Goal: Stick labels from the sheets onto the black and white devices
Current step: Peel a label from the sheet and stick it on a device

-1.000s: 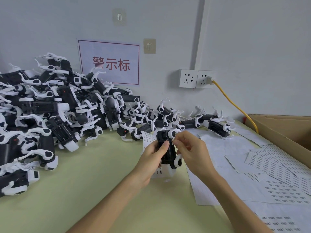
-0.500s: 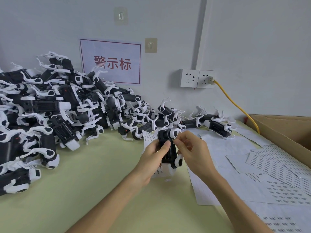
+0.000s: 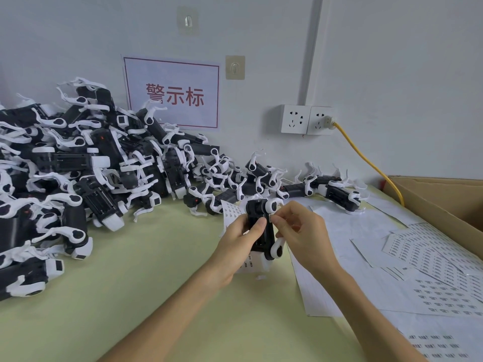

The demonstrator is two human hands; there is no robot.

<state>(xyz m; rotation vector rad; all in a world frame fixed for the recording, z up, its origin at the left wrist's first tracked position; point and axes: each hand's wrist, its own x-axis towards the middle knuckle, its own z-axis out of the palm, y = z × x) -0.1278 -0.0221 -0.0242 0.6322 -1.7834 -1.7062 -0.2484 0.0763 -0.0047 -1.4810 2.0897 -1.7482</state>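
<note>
left hand [image 3: 240, 244]: curled round the held device [image 3: 261, 226], thumb laid across its black front; forearm enters from the desk's near edge
right hand [image 3: 300, 231]: thumb and forefinger pinch a small label [image 3: 271, 218] against the device's upper right edge; the other fingers are loosely bent
held device: one unit, upright, raised over the middle of the desk [image 3: 156, 283]; white joint at the top, white round end at the lower right
label sheet [image 3: 231, 209]: one sheet behind the held device on the left-hand side, mostly hidden; what holds it cannot be told
desk: pale green top, set against a white wall [image 3: 392, 74]
pile of devices [image 3: 78, 178]: heaped along the far left corner and left edge, thinning to a row along the far edge; too many and too tangled to count
loose sheets [image 3: 392, 257]: overlapping along the right edge, some printed, some blank; count cannot be told
cardboard box [image 3: 444, 199]: one, open, at the far right corner
wall fittings: one sign [image 3: 171, 92] with red characters; two hooks [image 3: 235, 67]; two sockets [image 3: 308, 118], the right one carrying one yellow cable [image 3: 366, 158]
</note>
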